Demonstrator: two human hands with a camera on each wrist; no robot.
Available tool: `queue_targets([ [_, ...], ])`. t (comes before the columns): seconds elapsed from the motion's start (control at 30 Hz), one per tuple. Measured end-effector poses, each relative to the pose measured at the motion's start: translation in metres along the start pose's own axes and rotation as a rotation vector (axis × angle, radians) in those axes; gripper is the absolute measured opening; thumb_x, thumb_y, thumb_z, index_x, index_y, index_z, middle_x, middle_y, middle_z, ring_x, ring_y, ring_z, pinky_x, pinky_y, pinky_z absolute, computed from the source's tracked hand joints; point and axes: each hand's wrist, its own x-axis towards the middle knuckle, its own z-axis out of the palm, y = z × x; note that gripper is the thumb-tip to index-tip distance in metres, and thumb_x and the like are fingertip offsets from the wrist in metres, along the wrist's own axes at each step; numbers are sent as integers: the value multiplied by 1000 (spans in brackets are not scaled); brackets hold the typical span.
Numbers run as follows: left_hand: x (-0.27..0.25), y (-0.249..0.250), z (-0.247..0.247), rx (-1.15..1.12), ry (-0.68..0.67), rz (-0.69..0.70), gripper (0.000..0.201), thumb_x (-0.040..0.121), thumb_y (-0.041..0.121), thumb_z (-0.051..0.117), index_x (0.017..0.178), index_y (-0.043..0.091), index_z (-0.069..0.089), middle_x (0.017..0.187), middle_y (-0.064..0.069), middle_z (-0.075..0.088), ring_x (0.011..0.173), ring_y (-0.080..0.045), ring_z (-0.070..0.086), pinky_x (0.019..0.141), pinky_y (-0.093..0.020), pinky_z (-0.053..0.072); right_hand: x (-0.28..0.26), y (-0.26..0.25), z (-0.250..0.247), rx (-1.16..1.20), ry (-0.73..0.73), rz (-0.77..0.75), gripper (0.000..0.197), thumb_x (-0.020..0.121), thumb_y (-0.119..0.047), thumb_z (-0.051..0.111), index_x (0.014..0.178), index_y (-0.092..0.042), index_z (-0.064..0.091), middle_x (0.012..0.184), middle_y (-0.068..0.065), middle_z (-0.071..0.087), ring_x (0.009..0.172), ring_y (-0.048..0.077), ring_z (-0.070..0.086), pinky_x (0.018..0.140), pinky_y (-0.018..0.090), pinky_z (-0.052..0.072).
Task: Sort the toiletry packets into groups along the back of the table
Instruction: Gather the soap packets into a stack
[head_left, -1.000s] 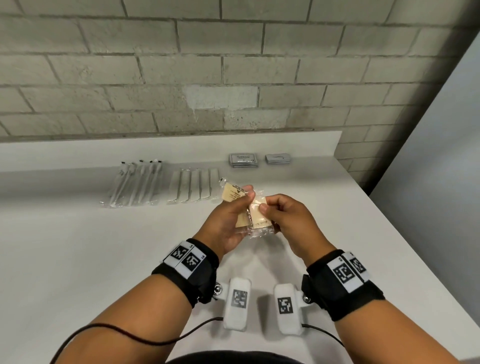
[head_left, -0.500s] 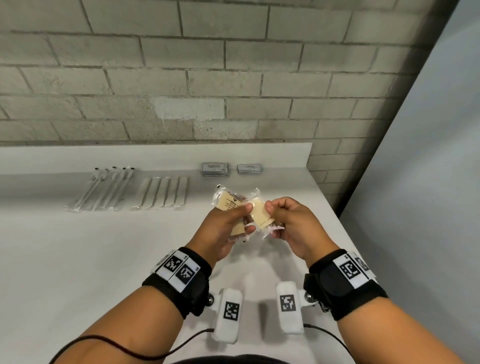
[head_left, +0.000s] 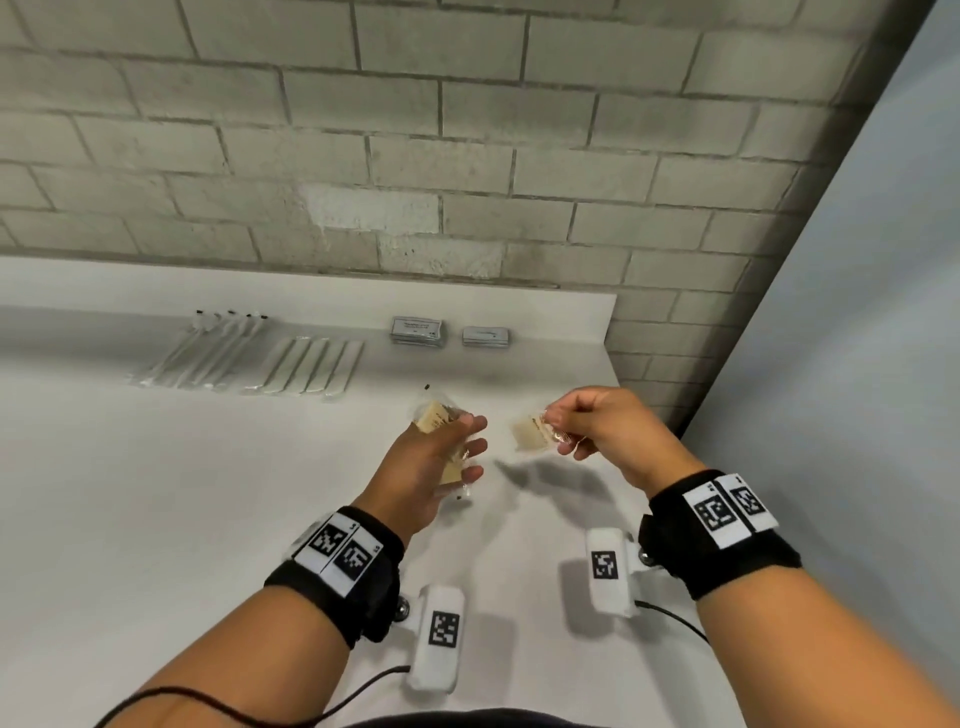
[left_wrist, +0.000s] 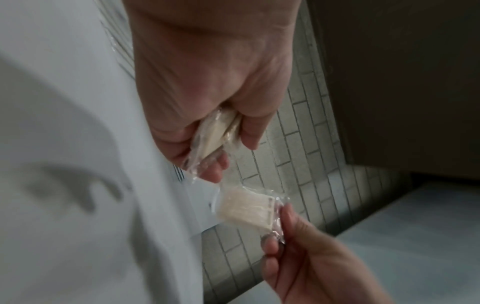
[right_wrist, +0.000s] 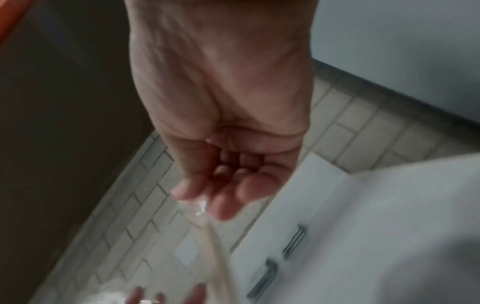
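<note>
My left hand (head_left: 457, 441) grips a small bundle of cream packets in clear wrap (head_left: 434, 418) above the middle of the white table; the left wrist view shows the bundle (left_wrist: 217, 133) clamped between thumb and fingers. My right hand (head_left: 563, 426) pinches a single cream packet (head_left: 530, 434) by its crinkled edge, a short way right of the bundle. That packet (left_wrist: 246, 205) hangs free of the left hand. In the right wrist view the packet (right_wrist: 207, 232) is blurred under the fingertips.
Along the back of the table lie several wrapped toothbrushes (head_left: 202, 353), several white flat sticks (head_left: 311, 366), a stack of grey sachets (head_left: 417, 331) and a smaller grey stack (head_left: 486, 336). A brick wall stands behind. The table's right edge (head_left: 649, 447) is close to my right hand.
The hands held the packets together; the right hand has since pulled one packet off to the right, away from the bundle in the left hand. The head view has swung right.
</note>
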Motion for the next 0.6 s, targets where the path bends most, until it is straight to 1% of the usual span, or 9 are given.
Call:
queue_targets([
  [0.07,1,-4,1,118,-16,6,8,89,13,63,87,19,59,116,-5,69,94,-19,62,78,-39,53,1,0,2,-87,-53,-16,13,88,-12,65,75,-14,68,65,0,65,55,11,59,52,22,44],
  [0.1,3,-5,1,189,-33,8,9,89,11,63,87,19,59,118,-4,68,96,-19,62,78,-38,53,2,0,3,-126,-85,-26,14,90,-11,62,76,-13,67,65,-1,65,56,10,58,52,22,44],
  [0.13,4,-5,1,262,-60,6,10,87,10,64,87,19,59,115,-5,69,95,-19,62,74,-34,53,3,-2,6,-155,-108,-34,16,91,-11,59,77,-14,65,66,-2,65,56,10,58,52,22,45],
  [0.2,6,-2,1,358,-122,-13,13,86,8,66,90,16,57,101,-9,67,86,-18,63,65,-28,52,8,-7,10,-226,-88,-30,18,93,-12,55,77,-15,61,68,-1,65,57,12,59,51,24,45],
  [0.3,7,3,-2,360,-183,-56,22,83,0,67,97,12,55,88,-9,63,73,-19,66,58,-26,51,16,-15,13,-240,-28,-7,18,95,-14,52,78,-15,59,71,3,66,55,15,60,46,24,45],
  [0.43,11,4,-4,326,-189,-82,26,83,-6,65,100,10,55,82,-10,64,66,-18,67,57,-27,52,26,-17,16,-85,-27,17,17,95,-12,54,79,-12,60,72,7,66,54,17,59,43,23,47],
  [0.5,15,3,-3,276,-154,-90,23,83,-5,65,95,11,56,77,-7,65,63,-15,66,55,-25,52,30,-13,19,96,-9,39,9,92,-10,59,84,-9,62,73,7,66,57,18,59,46,25,52],
  [0.53,16,4,-2,247,-138,-97,21,84,-5,64,93,12,57,76,-7,65,62,-14,66,54,-24,52,30,-12,20,232,-21,53,1,90,-7,62,90,-8,63,75,8,66,59,18,60,49,25,54],
  [0.6,19,4,-2,196,-125,-104,17,86,-3,62,89,12,58,77,-8,64,61,-12,65,53,-23,52,31,-6,23,457,-55,95,18,86,2,63,102,-6,61,75,8,66,59,17,64,53,25,58],
])
